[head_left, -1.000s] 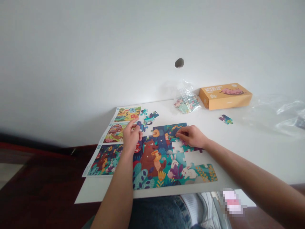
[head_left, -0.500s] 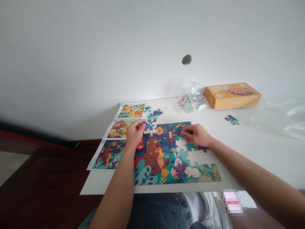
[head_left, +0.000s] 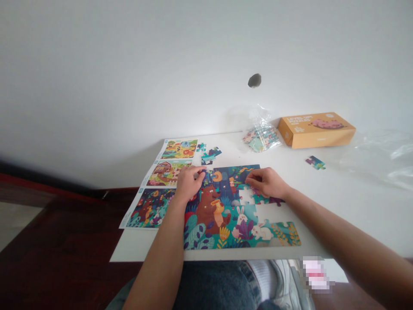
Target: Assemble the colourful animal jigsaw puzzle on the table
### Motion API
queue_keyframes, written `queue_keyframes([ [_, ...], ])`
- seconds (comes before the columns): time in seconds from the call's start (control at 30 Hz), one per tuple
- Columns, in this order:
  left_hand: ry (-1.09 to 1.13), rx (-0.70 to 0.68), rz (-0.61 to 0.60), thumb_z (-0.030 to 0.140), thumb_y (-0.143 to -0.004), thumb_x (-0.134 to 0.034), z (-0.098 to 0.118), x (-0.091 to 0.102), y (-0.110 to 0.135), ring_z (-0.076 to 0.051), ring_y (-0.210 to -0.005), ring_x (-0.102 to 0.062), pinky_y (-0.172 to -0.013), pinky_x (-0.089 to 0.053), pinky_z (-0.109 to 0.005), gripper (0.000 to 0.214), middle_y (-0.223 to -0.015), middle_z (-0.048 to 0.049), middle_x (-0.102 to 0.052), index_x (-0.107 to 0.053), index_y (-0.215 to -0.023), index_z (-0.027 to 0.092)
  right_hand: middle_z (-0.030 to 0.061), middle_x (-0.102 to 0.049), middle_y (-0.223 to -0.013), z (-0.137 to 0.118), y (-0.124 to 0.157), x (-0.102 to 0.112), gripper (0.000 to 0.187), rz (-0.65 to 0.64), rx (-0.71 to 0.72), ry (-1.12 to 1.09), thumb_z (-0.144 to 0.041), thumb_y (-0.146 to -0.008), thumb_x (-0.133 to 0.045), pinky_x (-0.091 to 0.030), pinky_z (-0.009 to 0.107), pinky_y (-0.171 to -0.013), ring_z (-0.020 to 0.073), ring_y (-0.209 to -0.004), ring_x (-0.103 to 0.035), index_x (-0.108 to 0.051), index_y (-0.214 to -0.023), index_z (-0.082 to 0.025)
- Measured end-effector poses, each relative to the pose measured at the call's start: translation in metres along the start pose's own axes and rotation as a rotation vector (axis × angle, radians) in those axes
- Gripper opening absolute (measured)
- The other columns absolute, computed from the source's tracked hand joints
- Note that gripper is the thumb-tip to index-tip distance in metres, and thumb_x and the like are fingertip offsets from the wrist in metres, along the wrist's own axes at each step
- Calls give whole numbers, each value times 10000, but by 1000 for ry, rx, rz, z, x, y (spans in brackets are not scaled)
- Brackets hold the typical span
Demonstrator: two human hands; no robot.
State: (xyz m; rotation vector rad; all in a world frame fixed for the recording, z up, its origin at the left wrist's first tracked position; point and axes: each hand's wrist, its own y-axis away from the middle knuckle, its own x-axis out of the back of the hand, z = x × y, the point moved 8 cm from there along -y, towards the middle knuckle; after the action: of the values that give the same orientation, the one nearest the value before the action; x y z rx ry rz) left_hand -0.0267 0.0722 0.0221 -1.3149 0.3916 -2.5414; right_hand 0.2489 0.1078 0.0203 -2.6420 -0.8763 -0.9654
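A partly assembled jigsaw puzzle [head_left: 206, 206] shows a brown bear, white rabbits and dark plants, with white gaps on its right side. My left hand [head_left: 191, 183] is at its upper left corner, thumb and fingers pinched on a dark blue puzzle piece that they mostly cover. Over the upper right part of the puzzle, my right hand [head_left: 269, 183] is closed, fingertips together against the pieces. Whatever those fingers hold is hidden. Joined pieces with a purple edge [head_left: 275, 201] show just below the right hand.
Several loose pieces [head_left: 211, 155] lie behind the puzzle. Left is a picture sheet [head_left: 153, 176]. At the back are a bag of pieces [head_left: 262, 138] and an orange box [head_left: 318, 130]. A joined piece [head_left: 315, 162] and clear plastic [head_left: 383, 155] lie right.
My left hand has moved right and slightly down, closer against the puzzle's upper left corner, where the white gap shows less. My right hand has stayed almost in place.
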Motion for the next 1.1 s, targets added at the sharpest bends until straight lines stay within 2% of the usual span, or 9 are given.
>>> queue_keyframes([
  [0.1, 58, 74, 43, 298, -837, -625, -8, 4, -1, -244, -909, -652, -915, -474, -386, 248, -922, -56, -758, -782, -1018, 233, -11, -630, -565, 0, 0, 0, 318, -4, 2, 4, -458, -904, -561, -380, 256, -551, 128, -500, -539, -677, -768, -195],
  [0.27, 347, 206, 208, 370, -842, -662, -17, 16, 3, -178, -757, -645, -724, -494, -289, 298, -902, -56, -743, -743, -1051, 174, -9, -628, -573, 2, 0, -1, 330, 0, 7, -16, -475, -917, -562, -389, 255, -560, 128, -514, -544, -700, -817, -193],
  [0.43, 323, -25, 15, 357, -841, -718, 36, -4, 6, -168, -788, -653, -771, -510, -291, 195, -901, -42, -741, -757, -957, 206, 5, -705, -768, -3, -1, -2, 454, 21, 82, -38, -531, -873, -657, -416, 249, -616, 127, -613, -578, -691, -1176, -195],
  [0.5, 347, -135, -82, 340, -853, -720, 59, -15, 10, -169, -825, -668, -794, -522, -287, 154, -895, -37, -734, -762, -934, 217, 7, -718, -831, -10, -1, -4, 503, 17, 143, -4, -535, -844, -701, -423, 249, -646, 126, -649, -577, -676, -1224, -207],
  [0.67, 401, -238, -224, 336, -862, -729, 82, -33, 16, -175, -874, -680, -825, -545, -291, 170, -898, -30, -756, -757, -996, 234, 19, -701, -800, -25, 2, -10, 212, 41, 279, 68, -380, -915, -632, -400, 248, -660, 125, -667, -561, -734, -895, -195],
  [0.77, 372, -256, -228, 327, -884, -710, 80, -33, 15, -194, -990, -663, -948, -515, -337, 246, -958, -30, -768, -725, -1115, 245, 19, -698, -771, -10, -2, 7, 225, 199, 145, 98, -345, -929, -576, -379, 252, -638, 132, -655, -560, -708, -824, -195],
  [0.9, 332, -260, -205, 295, -922, -648, 74, -30, 14, -196, -993, -660, -931, -516, -347, 209, -1009, -47, -753, -727, -1106, 235, 28, -721, -793, 35, -1, 50, 260, 469, -246, 208, -409, -914, -552, -361, 269, -634, 169, -705, -608, -714, -844, -217],
  [1.0, 307, -309, -243, 276, -925, -633, 77, -34, 15, -194, -941, -666, -883, -522, -339, 163, -964, -56, -752, -754, -1019, 221, 55, -742, -859, 62, 1, 72, 273, 507, -481, 319, -440, -892, -547, -364, 284, -642, 217, -805, -652, -726, -859, -236],
  [1.1, 271, -344, -291, 262, -927, -628, 80, -38, 17, -183, -875, -667, -842, -517, -327, 156, -910, -53, -751, -769, -979, 219, 85, -749, -899, 73, 3, 82, 296, 490, -593, 398, -458, -887, -531, -383, 298, -660, 255, -875, -672, -734, -879, -242],
])
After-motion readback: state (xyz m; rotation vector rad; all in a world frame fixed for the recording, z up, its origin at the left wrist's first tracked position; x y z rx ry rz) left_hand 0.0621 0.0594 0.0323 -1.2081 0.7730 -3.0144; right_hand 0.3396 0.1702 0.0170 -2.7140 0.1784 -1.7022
